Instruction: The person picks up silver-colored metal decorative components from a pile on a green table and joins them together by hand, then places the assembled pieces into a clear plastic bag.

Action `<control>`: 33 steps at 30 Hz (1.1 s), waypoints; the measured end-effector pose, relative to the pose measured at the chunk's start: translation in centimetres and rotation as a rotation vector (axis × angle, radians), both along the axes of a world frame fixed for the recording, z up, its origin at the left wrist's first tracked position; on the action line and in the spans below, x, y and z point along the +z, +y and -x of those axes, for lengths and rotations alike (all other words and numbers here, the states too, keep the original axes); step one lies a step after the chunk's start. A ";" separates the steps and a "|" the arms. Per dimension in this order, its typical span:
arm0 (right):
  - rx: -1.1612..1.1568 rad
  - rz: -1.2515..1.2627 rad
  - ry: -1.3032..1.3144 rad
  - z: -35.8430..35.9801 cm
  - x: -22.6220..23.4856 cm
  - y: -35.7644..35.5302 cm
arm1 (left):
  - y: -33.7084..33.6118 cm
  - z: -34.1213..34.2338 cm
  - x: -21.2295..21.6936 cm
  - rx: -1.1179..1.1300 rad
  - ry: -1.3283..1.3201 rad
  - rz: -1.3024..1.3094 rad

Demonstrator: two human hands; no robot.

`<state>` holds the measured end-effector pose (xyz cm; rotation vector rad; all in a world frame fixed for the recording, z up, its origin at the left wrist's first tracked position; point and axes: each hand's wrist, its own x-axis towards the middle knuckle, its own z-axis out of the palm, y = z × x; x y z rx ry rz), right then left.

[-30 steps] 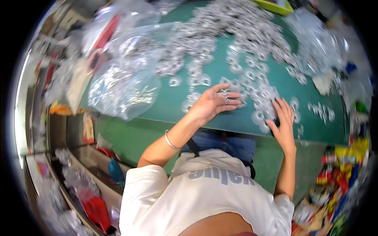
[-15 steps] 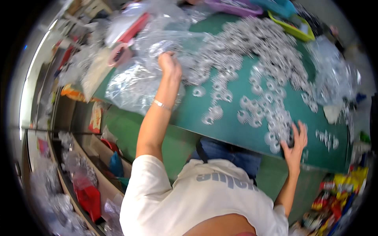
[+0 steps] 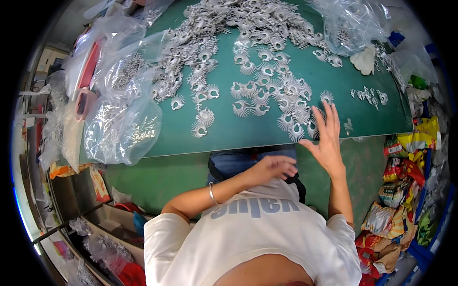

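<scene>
My left hand (image 3: 273, 169), smeared by motion, is in front of my body below the table's near edge; I cannot make out anything in its bent fingers. Over that edge reaches my right hand (image 3: 328, 136), open, with fingers stretched and the thumb apart. Its fingertips lie beside or on the rightmost of the silver, shell-shaped metal pieces (image 3: 287, 102), which spread in a loose patch to its left. One such piece (image 3: 327, 97) shows just past the fingertips. Farther back lies a large heap of similar pieces (image 3: 260, 21).
A clear plastic bag (image 3: 124, 126) holding metal pieces lies at the table's left. Another clear bag (image 3: 353, 28) is at the far right, near a white glove-like item (image 3: 364, 60). Small metal parts (image 3: 369, 97) lie on the green table (image 3: 234, 136). Colourful packets (image 3: 391, 190) fill the right side.
My left hand has left the plastic bag and come back toward my body. My right hand stays by the metal pieces, its fingers straighter. The view has shifted, bringing the table lower left.
</scene>
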<state>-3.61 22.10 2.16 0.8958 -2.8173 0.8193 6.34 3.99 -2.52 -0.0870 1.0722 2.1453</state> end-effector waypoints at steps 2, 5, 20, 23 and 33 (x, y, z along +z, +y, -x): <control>0.090 -0.139 0.027 0.1 -0.2 -0.1 | 0.9 1.0 -1.3 0.150 -0.495 -0.466; 0.138 -0.109 0.039 -0.5 -1.2 -0.6 | 1.7 1.8 -2.3 0.279 -0.505 -0.673; 0.322 0.261 0.041 -4.9 -3.5 -2.3 | 1.2 0.8 -5.0 0.370 -0.388 -0.963; 0.367 0.337 0.004 -4.8 -3.8 -2.6 | 0.5 0.8 -3.3 0.456 -0.460 -0.922; 0.443 0.073 0.073 -2.3 -1.5 -6.7 | -1.1 0.0 -1.3 0.599 -0.506 -0.870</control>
